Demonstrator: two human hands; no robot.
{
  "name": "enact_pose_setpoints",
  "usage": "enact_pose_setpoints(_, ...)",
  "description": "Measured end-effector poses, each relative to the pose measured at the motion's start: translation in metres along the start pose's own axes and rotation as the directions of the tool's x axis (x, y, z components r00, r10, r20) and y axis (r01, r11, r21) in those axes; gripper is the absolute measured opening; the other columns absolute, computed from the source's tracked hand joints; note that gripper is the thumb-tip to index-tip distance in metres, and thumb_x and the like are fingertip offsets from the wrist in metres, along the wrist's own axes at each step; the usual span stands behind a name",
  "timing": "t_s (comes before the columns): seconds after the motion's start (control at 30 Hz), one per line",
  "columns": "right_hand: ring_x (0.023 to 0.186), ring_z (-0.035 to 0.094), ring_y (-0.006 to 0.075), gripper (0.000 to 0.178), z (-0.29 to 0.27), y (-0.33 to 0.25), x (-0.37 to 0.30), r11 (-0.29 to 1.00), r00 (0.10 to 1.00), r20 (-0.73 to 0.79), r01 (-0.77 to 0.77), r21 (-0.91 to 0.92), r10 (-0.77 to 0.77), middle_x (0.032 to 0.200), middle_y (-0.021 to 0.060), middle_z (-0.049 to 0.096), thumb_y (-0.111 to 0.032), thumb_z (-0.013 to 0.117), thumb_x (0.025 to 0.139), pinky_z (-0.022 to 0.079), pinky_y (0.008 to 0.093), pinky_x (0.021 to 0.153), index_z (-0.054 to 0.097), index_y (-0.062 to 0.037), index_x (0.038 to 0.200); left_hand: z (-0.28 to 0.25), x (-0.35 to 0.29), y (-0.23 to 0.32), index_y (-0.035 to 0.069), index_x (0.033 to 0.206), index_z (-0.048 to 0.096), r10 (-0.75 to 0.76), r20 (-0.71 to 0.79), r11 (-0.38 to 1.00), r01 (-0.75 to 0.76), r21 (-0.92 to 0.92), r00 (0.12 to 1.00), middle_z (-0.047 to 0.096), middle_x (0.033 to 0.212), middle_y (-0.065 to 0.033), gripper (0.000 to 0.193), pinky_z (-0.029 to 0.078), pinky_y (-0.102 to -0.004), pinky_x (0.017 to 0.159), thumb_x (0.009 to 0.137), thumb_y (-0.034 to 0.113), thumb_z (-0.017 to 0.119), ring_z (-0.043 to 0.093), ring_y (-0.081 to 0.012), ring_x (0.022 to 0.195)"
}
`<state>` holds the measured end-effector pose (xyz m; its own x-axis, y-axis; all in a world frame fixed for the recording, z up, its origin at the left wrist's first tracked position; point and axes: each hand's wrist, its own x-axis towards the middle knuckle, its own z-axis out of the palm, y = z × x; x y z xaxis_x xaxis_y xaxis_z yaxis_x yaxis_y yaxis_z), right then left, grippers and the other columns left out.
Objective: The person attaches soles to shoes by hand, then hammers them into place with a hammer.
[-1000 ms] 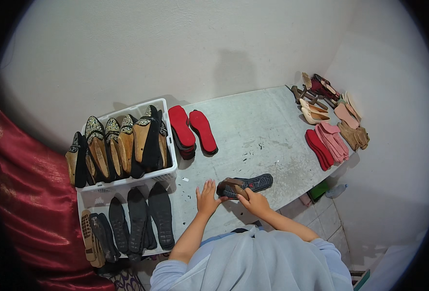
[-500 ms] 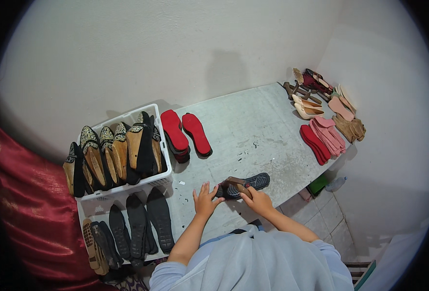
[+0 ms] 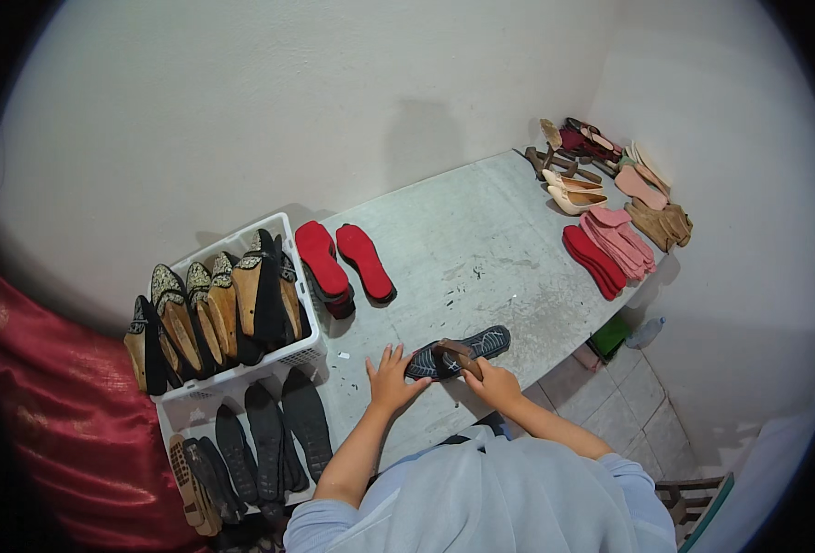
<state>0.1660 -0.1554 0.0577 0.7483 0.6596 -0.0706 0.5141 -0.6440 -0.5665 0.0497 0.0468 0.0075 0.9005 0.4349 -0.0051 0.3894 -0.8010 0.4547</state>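
A black shoe sole (image 3: 491, 342) with pale grooved lines lies tread side up near the table's front edge. My right hand (image 3: 497, 383) is closed round the handle of a brown hammer (image 3: 451, 349). The hammer's head is over the middle of the sole; whether it touches is hard to tell. My left hand (image 3: 391, 381) has its fingers spread flat beside the sole's left end, the thumb close to its edge.
A white crate (image 3: 297, 355) of shoes on wooden lasts stands left, with black soles (image 3: 264, 441) before it. Red-topped soles (image 3: 366, 263) lie behind my hands. At the far right are cream shoes (image 3: 573, 195), pink pieces (image 3: 617, 241), red pieces (image 3: 593, 263) and more hammers (image 3: 564, 164).
The hammer's head has shifted and turned over the sole, and more of the sole's left part shows. My left hand stays beside the sole. The whole view has shifted slightly.
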Motion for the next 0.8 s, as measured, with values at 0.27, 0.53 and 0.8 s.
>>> enact_pose_setpoints(0.27, 0.069, 0.063, 0.0392, 0.048, -0.046, 0.019, 0.031, 0.991, 0.996, 0.076, 0.06, -0.124, -0.051, 0.072, 0.0176, 0.065, -0.058, 0.056, 0.081, 0.049, 0.0473, 0.062, 0.062, -0.0107, 0.082, 0.025, 0.022, -0.005, 0.006, 0.147, 0.015, 0.069, 0.201, 0.997, -0.058, -0.058, 0.977, 0.024, 0.151, -0.0129, 0.097, 0.002, -0.0659, 0.105, 0.079, 0.065, 0.051, 0.02, -0.0269, 0.141)
enact_pose_setpoints(0.53, 0.073, 0.064, 0.0352, 0.024, -0.094, 0.095, 0.056, 0.939, 0.99, 0.136, 0.069, -0.337, -0.024, 0.075, 0.0136, 0.066, -0.031, 0.061, 0.064, 0.049, 0.0475, 0.065, 0.065, -0.0141, 0.08, 0.018, 0.021, 0.001, 0.001, 0.147, 0.006, 0.023, 0.287, 0.999, -0.01, -0.048, 0.958, 0.017, 0.153, -0.017, 0.101, -0.009, -0.0676, 0.102, 0.081, 0.066, 0.047, 0.012, -0.028, 0.143)
enact_pose_setpoints(0.8, 0.064, 0.062, 0.0361, 0.019, -0.093, 0.098, 0.097, 0.883, 0.938, 0.279, 0.302, -0.359, -0.207, 0.067, 0.0135, 0.064, -0.029, 0.061, 0.062, 0.048, 0.048, 0.059, 0.064, -0.0156, 0.075, 0.012, 0.025, 0.004, 0.0, 0.146, 0.003, 0.005, 0.309, 0.996, 0.023, -0.085, 0.951, 0.017, 0.152, -0.0174, 0.106, -0.008, -0.0675, 0.102, 0.079, 0.066, 0.051, 0.011, -0.0295, 0.143)
